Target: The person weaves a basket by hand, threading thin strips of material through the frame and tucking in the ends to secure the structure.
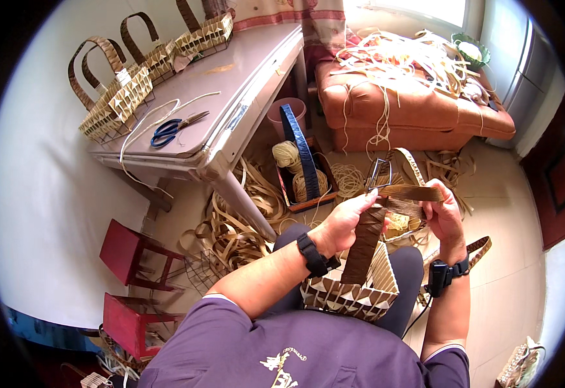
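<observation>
A woven basket (344, 299) in cream and brown rests on my lap between my knees. Its handle (362, 249) rises in front of me, wrapped in dark brown strip. My left hand (344, 225) is closed round the upper part of this handle, thumb pressed near the top. From there a flat brown strip (412, 192) runs across to my right hand (446, 215), which pinches it with curled fingers. Some bare dark wire frame (379, 173) shows just beyond my left thumb. A paler patterned band (410, 165) curves behind the strip.
Finished baskets (120, 100) and blue-handled scissors (172, 130) lie on the table (243, 71) at left. A blue-handled basket (303, 161) holds balls of cord. Loose strips (230, 223) litter the floor. Cream strips cover an orange sofa (386, 113). Red stools (124, 252) stand at left.
</observation>
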`<state>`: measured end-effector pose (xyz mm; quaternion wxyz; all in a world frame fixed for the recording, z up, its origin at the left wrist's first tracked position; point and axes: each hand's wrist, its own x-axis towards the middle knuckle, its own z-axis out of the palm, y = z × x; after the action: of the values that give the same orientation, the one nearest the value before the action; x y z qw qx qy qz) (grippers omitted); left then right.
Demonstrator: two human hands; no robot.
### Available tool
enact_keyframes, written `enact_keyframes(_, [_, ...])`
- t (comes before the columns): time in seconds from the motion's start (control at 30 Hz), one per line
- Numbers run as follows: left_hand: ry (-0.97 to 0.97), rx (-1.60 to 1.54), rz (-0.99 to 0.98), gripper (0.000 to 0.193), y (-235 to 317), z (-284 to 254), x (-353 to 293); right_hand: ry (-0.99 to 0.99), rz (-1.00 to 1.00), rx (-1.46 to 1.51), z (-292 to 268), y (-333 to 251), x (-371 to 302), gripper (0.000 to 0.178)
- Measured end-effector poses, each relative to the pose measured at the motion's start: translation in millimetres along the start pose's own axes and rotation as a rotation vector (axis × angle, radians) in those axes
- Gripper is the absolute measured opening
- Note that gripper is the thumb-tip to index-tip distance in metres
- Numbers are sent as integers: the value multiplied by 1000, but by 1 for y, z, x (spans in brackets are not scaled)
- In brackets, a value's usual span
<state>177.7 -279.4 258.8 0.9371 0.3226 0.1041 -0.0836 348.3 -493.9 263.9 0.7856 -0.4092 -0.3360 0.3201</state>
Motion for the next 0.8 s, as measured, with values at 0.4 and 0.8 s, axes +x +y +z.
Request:
enact_keyframes(0.4, [-69,-100,14,46,-3,-9,3,283,69,-371,40,-7,1,18])
enact_keyframes(0.8, [-135,-243,-104,42,0,-17,14,230,179,570,57,71,-21,74])
